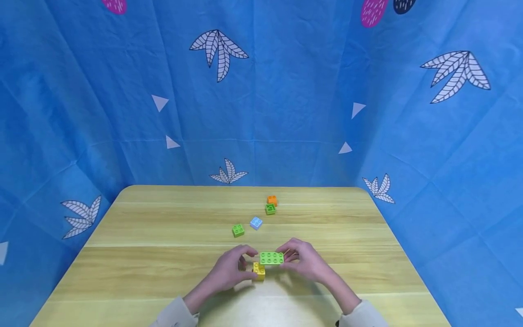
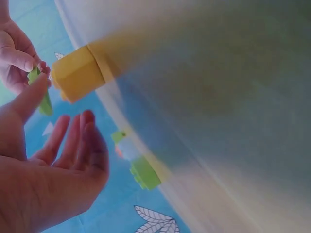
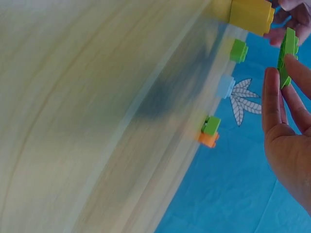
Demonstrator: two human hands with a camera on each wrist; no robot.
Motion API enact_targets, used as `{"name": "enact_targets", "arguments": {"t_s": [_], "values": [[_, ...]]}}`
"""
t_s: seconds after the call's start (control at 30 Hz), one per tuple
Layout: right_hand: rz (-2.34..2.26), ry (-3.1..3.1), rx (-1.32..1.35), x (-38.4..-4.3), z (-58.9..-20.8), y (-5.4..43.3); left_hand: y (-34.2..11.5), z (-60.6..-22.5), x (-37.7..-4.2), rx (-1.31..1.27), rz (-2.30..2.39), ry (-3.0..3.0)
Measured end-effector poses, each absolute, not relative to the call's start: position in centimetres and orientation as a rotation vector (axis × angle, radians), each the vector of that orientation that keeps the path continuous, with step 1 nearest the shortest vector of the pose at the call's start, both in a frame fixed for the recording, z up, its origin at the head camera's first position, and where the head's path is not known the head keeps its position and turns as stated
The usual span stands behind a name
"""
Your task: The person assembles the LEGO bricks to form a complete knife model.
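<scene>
My right hand [image 1: 304, 260] pinches a thin light-green eight-stud building plate [image 1: 271, 258] between thumb and fingers. The plate is raised off the table, studs up, just beyond and right of a yellow building block [image 1: 259, 271]. In the right wrist view, the plate [image 3: 287, 56] is seen nearly edge-on in the fingers. That yellow block [image 2: 78, 74] stands on the table. My left hand [image 1: 229, 269] is beside it, thumb and fingers spread apart in a loose curve. Whether the left thumb touches the block I cannot tell.
On the wooden table [image 1: 163, 272], beyond the hands, lie a small green brick [image 1: 238, 230], a light-blue brick [image 1: 256, 222], another green brick [image 1: 270, 209] and an orange brick [image 1: 272, 200]. The last two are close together. A blue patterned cloth [image 1: 286, 91] hangs behind the table.
</scene>
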State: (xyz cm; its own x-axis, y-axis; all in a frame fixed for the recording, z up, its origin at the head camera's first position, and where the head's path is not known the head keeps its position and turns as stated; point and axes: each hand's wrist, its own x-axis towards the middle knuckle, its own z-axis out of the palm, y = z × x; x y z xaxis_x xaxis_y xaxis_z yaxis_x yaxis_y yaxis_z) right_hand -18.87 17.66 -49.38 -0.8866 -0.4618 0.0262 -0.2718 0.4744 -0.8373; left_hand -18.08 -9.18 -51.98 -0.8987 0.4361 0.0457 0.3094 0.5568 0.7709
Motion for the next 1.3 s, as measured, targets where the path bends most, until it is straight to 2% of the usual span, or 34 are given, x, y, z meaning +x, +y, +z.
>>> {"name": "enact_targets", "arguments": {"t_s": [0.3,1.3], "values": [[-1.376,2.489,-0.675,-18.7,-49.6,16.1,-9.2,-51.1,-17.9,0.706,1.323,2.687],[-1.364,2.502,-0.654,-17.8,-50.1,14.1,-10.1,-51.5,-17.2,0.684,1.280,2.709]]}}
